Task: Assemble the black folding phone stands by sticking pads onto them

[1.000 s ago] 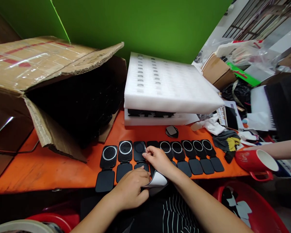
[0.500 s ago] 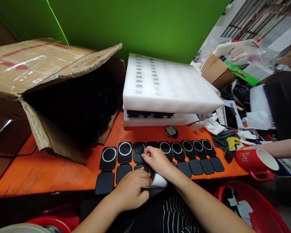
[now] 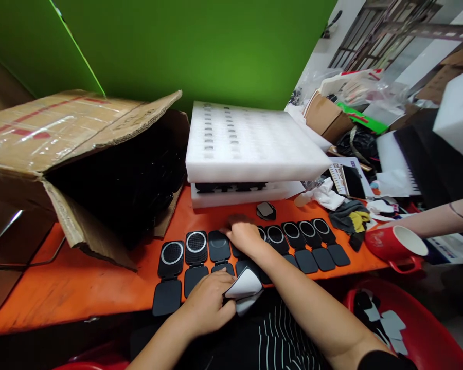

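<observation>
A row of black hinged square pieces (image 3: 172, 253) lies unfolded along the table, most with a silver ring on the upper half. One piece (image 3: 218, 246), third from the left, has a plain dark upper face with only a faint circle. My left hand (image 3: 212, 298) is closed around a few dark sheets with white backing (image 3: 247, 284), their white sides curling up at the front edge. My right hand (image 3: 242, 234) is over the upper halves of the third and fourth pieces, its fingers curled and smeared by motion. Whatever lies under its fingertips is hidden.
White foam blocks (image 3: 254, 146) stand behind the row, beside an opened cardboard box (image 3: 100, 128) of dark items. Small grey-black pads (image 3: 266, 210) lie before the foam. At right are a red mug (image 3: 393, 246), rags (image 3: 347, 218), another person's arm (image 3: 440, 216) and a red tub (image 3: 428, 329).
My right hand has moved away from me, up to the top edge of the pieces. My left hand stays low with the sheets, now tilted further up. The view has shifted slightly.
</observation>
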`<state>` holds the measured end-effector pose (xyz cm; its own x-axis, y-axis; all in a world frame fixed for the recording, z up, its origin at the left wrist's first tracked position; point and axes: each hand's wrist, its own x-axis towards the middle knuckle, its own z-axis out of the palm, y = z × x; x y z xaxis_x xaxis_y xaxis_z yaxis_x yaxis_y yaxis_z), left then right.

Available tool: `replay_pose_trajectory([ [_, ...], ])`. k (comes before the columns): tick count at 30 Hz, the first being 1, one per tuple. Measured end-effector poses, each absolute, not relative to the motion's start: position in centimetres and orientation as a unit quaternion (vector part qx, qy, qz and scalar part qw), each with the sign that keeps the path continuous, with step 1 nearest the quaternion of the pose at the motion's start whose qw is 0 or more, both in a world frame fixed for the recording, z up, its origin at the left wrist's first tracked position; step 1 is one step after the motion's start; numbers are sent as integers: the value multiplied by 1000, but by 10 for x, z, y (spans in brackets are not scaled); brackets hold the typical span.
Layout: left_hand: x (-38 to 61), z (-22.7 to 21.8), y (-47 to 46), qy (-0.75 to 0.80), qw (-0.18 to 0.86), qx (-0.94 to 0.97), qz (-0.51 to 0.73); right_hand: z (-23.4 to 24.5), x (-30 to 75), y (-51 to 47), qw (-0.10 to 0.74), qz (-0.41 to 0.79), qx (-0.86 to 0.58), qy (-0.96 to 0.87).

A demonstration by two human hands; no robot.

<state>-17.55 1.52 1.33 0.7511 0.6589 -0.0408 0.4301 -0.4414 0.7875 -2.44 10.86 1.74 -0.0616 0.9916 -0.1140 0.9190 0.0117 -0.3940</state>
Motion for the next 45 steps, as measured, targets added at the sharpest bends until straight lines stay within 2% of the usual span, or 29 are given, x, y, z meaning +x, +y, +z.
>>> replay_pose_trajectory([
  [2, -175, 16, 15, 339, 426, 826, 147, 21, -13, 101, 148, 275, -648, -695],
  [6, -176, 18, 15, 388, 447, 780, 201, 29, 24, 69, 254, 549, -521, -602],
  [9, -175, 16, 14, 438, 426, 746, 264, 36, 45, 41, 295, 636, -455, -549],
  [14, -171, 16, 9, 454, 414, 730, 301, 48, 46, 14, 355, 644, -482, -477],
  [23, -177, 27, 1, 453, 421, 722, 310, 59, 83, 28, 449, 467, -583, -490],
  [28, -171, 23, 0, 452, 451, 697, 325, 55, 75, 26, 458, 514, -568, -451],
  [31, -161, 24, 3, 456, 519, 645, 326, 50, 50, 16, 403, 606, -520, -447],
  [33, -154, 27, 3, 451, 560, 616, 321, 53, 50, 7, 373, 627, -509, -457],
  [35, -150, 29, 2, 443, 577, 605, 322, 64, 75, -5, 383, 583, -542, -469],
  [37, -147, 29, 1, 438, 583, 605, 318, 82, 120, -20, 401, 486, -619, -469],
  [39, -145, 26, 1, 442, 586, 605, 308, 97, 171, -42, 303, 441, -691, -486],
  [41, -143, 22, 2, 452, 581, 609, 296, 99, 206, -67, 143, 388, -748, -519],
  [43, -139, 19, 4, 448, 575, 622, 286, 80, 216, -88, -23, 321, -784, -531],
  [45, -136, 19, 5, 436, 565, 639, 288, 47, 207, -101, -130, 295, -812, -487],
])
